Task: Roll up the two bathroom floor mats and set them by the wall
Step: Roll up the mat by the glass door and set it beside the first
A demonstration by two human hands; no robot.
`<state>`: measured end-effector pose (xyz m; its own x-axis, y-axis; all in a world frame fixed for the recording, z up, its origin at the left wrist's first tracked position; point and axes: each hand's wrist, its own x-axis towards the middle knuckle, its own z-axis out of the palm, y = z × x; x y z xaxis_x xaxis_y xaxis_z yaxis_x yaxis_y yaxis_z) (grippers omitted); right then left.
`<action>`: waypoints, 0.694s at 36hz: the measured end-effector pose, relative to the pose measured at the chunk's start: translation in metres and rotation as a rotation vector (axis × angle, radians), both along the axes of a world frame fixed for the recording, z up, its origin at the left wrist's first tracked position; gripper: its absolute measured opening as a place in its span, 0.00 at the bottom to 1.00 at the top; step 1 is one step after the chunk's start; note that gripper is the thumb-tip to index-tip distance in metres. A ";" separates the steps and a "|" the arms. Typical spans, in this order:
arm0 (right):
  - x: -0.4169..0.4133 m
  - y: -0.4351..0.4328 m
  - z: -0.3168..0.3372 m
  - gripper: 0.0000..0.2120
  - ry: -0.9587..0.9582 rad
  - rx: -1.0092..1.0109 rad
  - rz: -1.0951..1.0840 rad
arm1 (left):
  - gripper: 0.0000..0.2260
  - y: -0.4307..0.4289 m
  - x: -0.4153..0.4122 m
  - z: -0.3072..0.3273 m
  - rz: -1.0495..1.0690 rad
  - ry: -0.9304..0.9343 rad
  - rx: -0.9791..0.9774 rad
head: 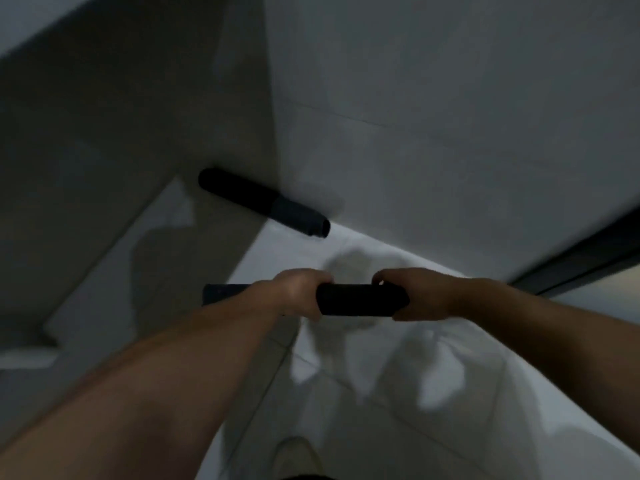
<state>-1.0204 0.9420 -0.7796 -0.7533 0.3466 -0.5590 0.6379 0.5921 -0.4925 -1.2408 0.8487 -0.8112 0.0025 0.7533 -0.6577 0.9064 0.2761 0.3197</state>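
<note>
Both hands — left hand [300,292], right hand [414,293] — grip one rolled mat [360,300].

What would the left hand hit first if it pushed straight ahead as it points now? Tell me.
Probably the white wall, near its base. The left hand, gripping the rolled mat with the right hand, points up-frame; the other rolled mat lies off to its left. Depth is unclear in this blurred view.

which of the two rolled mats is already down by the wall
The far rolled mat, lying at the wall's foot; the near rolled mat is held in both hands.
</note>
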 end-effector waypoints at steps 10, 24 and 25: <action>-0.065 0.028 -0.035 0.21 0.146 0.061 0.038 | 0.19 0.020 -0.059 -0.028 0.068 0.079 0.016; -0.202 0.066 -0.101 0.24 0.360 -0.169 -0.157 | 0.30 -0.020 -0.111 -0.049 0.418 0.341 0.310; -0.212 0.068 -0.106 0.25 0.365 -0.183 -0.162 | 0.30 -0.023 -0.113 -0.050 0.432 0.342 0.283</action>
